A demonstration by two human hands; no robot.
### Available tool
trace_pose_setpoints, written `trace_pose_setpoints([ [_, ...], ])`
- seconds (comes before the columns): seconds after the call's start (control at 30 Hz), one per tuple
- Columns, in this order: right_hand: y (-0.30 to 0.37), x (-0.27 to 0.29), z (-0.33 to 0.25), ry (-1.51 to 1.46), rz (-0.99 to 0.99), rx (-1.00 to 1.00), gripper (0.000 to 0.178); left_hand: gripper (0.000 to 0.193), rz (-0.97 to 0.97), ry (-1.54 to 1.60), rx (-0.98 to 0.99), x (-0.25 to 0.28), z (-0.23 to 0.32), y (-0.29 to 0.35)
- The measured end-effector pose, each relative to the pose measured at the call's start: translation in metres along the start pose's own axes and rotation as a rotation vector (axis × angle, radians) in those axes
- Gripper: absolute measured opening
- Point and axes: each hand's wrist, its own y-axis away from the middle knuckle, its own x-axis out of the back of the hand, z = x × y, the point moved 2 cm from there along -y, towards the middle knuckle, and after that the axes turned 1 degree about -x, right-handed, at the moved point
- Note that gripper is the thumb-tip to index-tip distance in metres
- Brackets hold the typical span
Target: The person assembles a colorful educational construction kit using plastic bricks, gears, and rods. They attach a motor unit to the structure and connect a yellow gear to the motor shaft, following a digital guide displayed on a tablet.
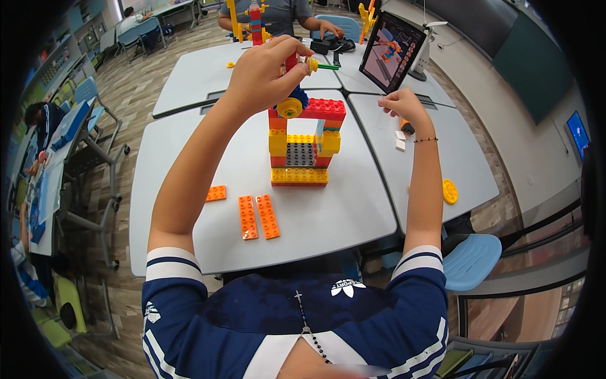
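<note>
My left hand (268,69) is closed round a toy building-brick part at the top of the structure; a yellow hub (312,64) and a green axle (328,67) stick out past its fingers. Below the palm sit a blue gear (302,98) and a yellow wheel (290,108). Under them an upright frame of red, yellow and grey bricks (300,175) stands on the table. Whether the held part is joined to the frame is hidden. My right hand (404,104) has curled, pinched fingers just below a tablet (392,54); what they hold, if anything, I cannot make out.
Orange brick plates (247,218) lie on the white table (315,227) nearer me. To the right are small white bricks (400,143) and a yellow wheel piece (449,191). Across the table sits another person (284,16) beside a yellow brick build (235,22). A blue chair (473,262) is at right.
</note>
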Motion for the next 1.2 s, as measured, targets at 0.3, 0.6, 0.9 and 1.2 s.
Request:
trace_pose_setpoints([
  [0.3, 0.036, -0.034, -0.081, -0.934, -0.125, 0.285, 0.025, 0.022, 0.007, -0.012, 0.001, -0.001, -0.002, 0.002],
  [0.6, 0.032, -0.049, -0.099, -0.924, -0.312, 0.307, 0.025, 0.022, 0.031, -0.018, -0.018, -0.001, -0.001, 0.001],
  [0.9, 0.025, -0.056, -0.096, -0.865, -0.448, 0.305, 0.03, 0.021, -0.044, -0.061, -0.02, 0.001, -0.001, 0.002],
  [1.2, 0.026, -0.057, -0.097, -0.78, -0.374, 0.28, 0.028, 0.022, 0.027, -0.022, -0.014, -0.002, -0.002, 0.001],
])
